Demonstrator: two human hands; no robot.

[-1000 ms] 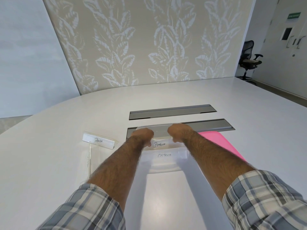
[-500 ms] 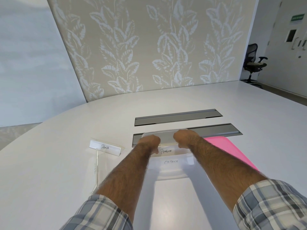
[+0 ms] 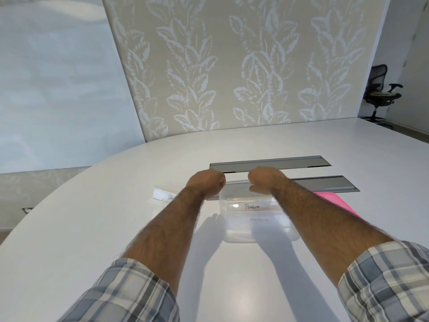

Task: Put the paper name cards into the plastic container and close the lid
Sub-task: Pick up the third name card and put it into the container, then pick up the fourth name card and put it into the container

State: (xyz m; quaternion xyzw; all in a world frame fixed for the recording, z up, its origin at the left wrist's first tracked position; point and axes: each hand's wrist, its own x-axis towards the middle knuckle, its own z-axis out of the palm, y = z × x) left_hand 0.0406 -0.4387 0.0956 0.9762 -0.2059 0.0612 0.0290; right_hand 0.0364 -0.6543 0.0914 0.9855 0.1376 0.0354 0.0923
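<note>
Curling into loose fists, the left hand (image 3: pixel 207 182) and right hand (image 3: pixel 264 180) hover at the far rim of the clear plastic container (image 3: pixel 260 228); whether they grip anything, I cannot tell. Inside it stands a card reading "PENGUIN" (image 3: pixel 251 207), while another name card (image 3: pixel 162 195) rests on the white table (image 3: pixel 92 228) beside the left wrist.

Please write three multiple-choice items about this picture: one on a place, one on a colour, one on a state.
1. Where does the PENGUIN card lie?
A. inside the clear container
B. on the office chair
C. on the floor

2. What colour is the flat lid to the right of the container?
A. green
B. pink
C. black

3. How is the container now?
A. closed with the lid
B. turned upside down
C. open, without lid

Key: 1 A, the card shows through the clear wall; 2 B, pink shows beyond the right forearm; 3 C, the lid lies on the table beside it.
</note>
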